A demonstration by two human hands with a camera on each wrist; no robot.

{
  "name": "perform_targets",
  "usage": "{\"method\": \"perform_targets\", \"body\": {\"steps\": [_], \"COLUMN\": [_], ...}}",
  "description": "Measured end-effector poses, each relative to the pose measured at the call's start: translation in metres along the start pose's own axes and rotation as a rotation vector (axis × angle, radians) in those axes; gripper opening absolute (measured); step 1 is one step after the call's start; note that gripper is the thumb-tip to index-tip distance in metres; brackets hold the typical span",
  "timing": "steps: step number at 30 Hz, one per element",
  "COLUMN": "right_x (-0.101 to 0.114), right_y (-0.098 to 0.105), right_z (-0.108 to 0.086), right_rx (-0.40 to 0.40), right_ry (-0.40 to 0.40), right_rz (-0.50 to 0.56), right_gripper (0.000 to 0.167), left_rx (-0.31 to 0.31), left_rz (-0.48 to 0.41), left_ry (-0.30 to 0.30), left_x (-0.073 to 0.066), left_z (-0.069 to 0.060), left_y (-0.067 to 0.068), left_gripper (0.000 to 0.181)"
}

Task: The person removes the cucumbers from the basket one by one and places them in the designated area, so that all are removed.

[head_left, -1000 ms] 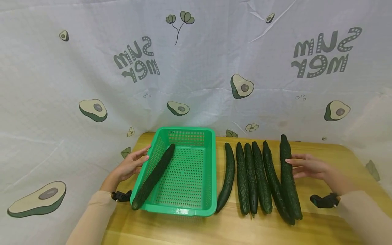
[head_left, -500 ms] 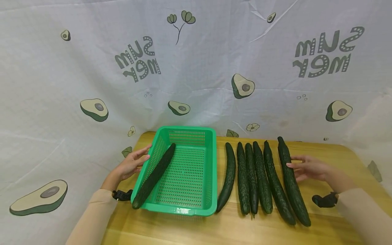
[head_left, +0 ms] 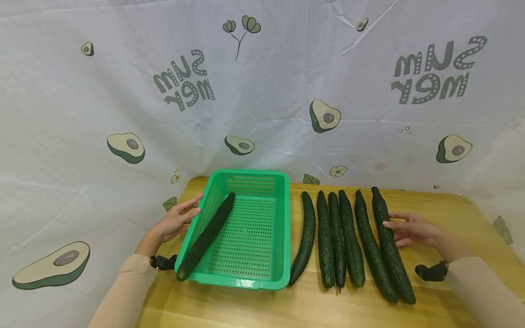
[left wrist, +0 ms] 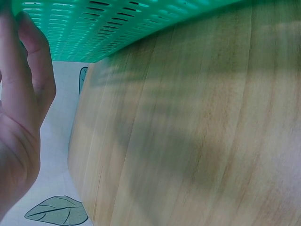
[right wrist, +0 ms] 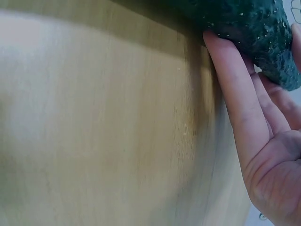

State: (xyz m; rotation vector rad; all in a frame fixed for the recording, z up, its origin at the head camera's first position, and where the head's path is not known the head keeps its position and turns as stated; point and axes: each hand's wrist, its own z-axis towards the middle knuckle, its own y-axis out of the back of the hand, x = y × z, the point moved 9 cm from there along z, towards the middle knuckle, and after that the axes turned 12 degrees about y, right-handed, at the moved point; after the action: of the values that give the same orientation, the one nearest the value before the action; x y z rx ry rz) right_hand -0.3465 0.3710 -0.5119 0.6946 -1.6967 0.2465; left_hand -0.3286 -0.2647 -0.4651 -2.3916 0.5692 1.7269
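Observation:
On the right of the table, my right hand (head_left: 416, 229) holds the rightmost cucumber (head_left: 394, 255), a long dark green one, with the thumb over its top and the fingers along its right side. In the right wrist view the fingertips (right wrist: 221, 42) meet the bumpy skin of that cucumber (right wrist: 244, 23) from below. Touching it on the left is another cucumber (head_left: 374, 255). My left hand (head_left: 174, 221) rests against the left side of a green plastic basket (head_left: 285, 228), fingers at its outer wall and rim. Inside the basket one cucumber (head_left: 207, 237) leans diagonally, its near end on the front-left corner.
Between the basket and the held cucumber, several cucumbers lie side by side, among them a curved one (head_left: 305, 237) next to the basket and a close group (head_left: 326, 241). The wooden table (head_left: 254, 310) ends at a white printed cloth (head_left: 279, 114).
The rightmost cucumber has been turned and lowered beside its neighbour, its near end swinging right and its far end moving nearer. The neighbour has shifted slightly. My left hand stays at the basket.

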Motion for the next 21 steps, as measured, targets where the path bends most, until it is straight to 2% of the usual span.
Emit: {"method": "perform_targets", "body": {"steps": [17, 21], "right_x": [-0.0025, -0.0044], "right_y": [0.0009, 0.0029], "right_z": [0.0026, 0.0021], "right_rx": [-0.042, -0.056], "right_ry": [-0.001, -0.001], "right_rz": [0.03, 0.072], "right_gripper": [0.083, 0.075], "left_rx": [-0.004, -0.008], "left_rz": [0.01, 0.007], "left_ry": [-0.002, -0.001], "left_x": [0.0034, 0.0017], "left_z": [-0.0003, 0.0008], "left_y": [0.0015, 0.0012], "left_gripper": [0.064, 0.065]}}
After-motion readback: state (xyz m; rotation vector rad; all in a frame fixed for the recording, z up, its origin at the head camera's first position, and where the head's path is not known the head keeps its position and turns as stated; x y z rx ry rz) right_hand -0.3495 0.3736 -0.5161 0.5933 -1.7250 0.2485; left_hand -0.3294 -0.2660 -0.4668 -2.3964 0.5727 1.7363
